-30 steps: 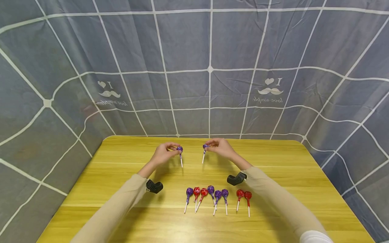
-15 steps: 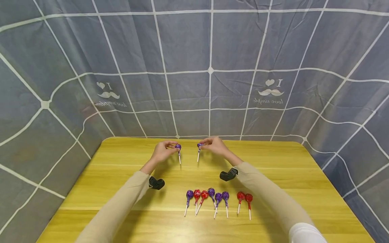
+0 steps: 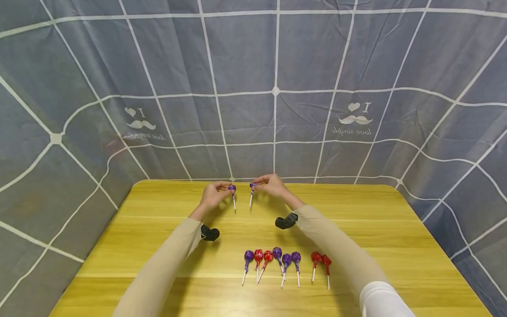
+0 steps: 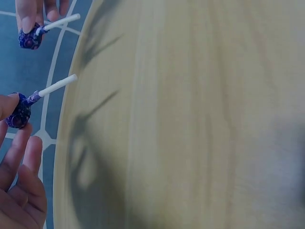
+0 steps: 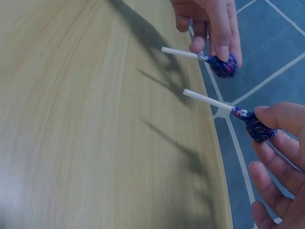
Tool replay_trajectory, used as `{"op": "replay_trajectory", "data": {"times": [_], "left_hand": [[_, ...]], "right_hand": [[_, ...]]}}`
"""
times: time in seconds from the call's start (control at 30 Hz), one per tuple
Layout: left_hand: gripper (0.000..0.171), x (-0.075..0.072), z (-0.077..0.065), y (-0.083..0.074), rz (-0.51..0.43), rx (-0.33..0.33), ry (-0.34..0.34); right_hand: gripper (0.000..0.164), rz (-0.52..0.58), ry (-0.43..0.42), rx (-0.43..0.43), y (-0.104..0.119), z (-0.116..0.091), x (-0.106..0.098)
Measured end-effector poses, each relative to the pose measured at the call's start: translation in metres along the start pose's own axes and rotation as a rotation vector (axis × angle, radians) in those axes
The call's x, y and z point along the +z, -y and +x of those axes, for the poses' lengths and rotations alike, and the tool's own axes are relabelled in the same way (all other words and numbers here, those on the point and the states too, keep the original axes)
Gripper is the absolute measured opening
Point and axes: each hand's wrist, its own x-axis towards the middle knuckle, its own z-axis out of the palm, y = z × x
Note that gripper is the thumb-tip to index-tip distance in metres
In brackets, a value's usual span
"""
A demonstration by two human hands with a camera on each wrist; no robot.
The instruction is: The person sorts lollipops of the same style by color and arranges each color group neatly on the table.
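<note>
My left hand (image 3: pixel 211 196) pinches a purple-wrapped lollipop (image 3: pixel 232 188) by its candy head, near the far edge of the table. A second purple lollipop (image 3: pixel 252 186) is pinched the same way by my right hand (image 3: pixel 273 186), a short gap to the right. Both white sticks point down toward the table. In the left wrist view the left lollipop (image 4: pixel 19 112) sits between thumb and fingertips, its stick free of the wood. The right wrist view shows the right lollipop (image 5: pixel 259 130) between thumb and fingers, also held above the surface, with shadows below.
Nearer me on the wooden table (image 3: pixel 158 246) lies a row of purple lollipops (image 3: pixel 287 259) and red lollipops (image 3: pixel 268 256). Two more red lollipops (image 3: pixel 316 258) lie to the right, beside my right sleeve. A grey gridded curtain (image 3: pixel 245 114) hangs behind the table.
My right hand has moved left with its purple lollipop, narrowing the gap to the left one. The left hand has shifted slightly away from me. The lollipops lying on the table stay put.
</note>
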Motion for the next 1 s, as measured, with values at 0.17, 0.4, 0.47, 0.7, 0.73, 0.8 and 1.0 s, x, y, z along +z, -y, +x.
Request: {"op": "replay_trajectory", "data": {"times": [0.17, 0.4, 0.47, 0.7, 0.73, 0.8, 1.0], "left_hand": [[0.035, -0.003, 0.009, 0.0, 0.012, 0.017, -0.014], [0.035, -0.002, 0.016, 0.006, 0.023, -0.005, -0.03], [0.035, 0.0, 0.017, 0.008, -0.009, -0.022, -0.029], [0.034, 0.009, 0.021, 0.013, -0.03, -0.045, -0.04], [0.034, 0.01, 0.021, 0.014, -0.03, -0.043, -0.041], [0.034, 0.012, 0.022, 0.014, -0.029, -0.039, -0.044], [0.033, 0.018, 0.028, 0.017, -0.031, -0.041, -0.052]], "right_hand": [[0.031, 0.025, -0.007, 0.018, 0.0, 0.008, 0.013], [0.03, 0.07, -0.034, 0.053, -0.003, 0.014, 0.024], [0.03, 0.087, -0.042, 0.055, -0.004, 0.016, 0.027], [0.028, 0.09, -0.069, 0.051, -0.015, 0.025, 0.038], [0.027, 0.087, -0.074, 0.051, -0.015, 0.026, 0.039], [0.027, 0.082, -0.085, 0.057, -0.016, 0.027, 0.041], [0.026, 0.043, -0.097, 0.092, -0.016, 0.031, 0.044]]}}
